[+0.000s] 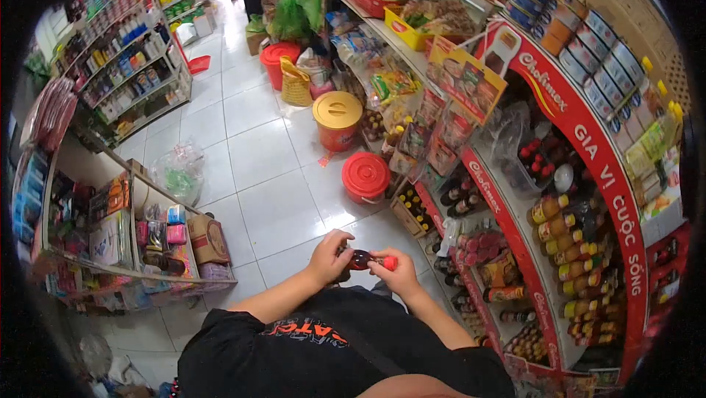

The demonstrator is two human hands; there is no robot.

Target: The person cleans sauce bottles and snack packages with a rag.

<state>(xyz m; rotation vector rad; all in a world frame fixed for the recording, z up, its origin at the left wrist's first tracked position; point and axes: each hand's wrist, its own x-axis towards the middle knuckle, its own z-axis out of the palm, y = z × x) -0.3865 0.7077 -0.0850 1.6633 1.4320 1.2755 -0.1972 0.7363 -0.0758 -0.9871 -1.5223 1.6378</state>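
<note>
The person stands in a shop aisle and holds a small dark bottle [362, 259] with a red cap in front of the chest, lying roughly level between the two hands. The left hand [329, 255] wraps the dark body of the bottle, its fingers [340, 238] curled and closed on it. The right hand [396, 271] grips the capped end, its fingers [383, 263] pinched together around the red cap. The bottle is small and partly covered by both hands, so its label cannot be read; it looks like a sauce bottle.

Just to the right stands a red display rack [588, 140] with white lettering, its shelves packed with bottles of sauce [566, 247]. On the white tiled floor [257, 155] ahead sit a red bucket with a lid [365, 176] and, farther on, an orange bucket with a yellow lid [337, 120]. To the left a low shelf [110, 229] holds packets and a cardboard box [208, 239]. A clear plastic bag [179, 170] lies on the floor near it.
</note>
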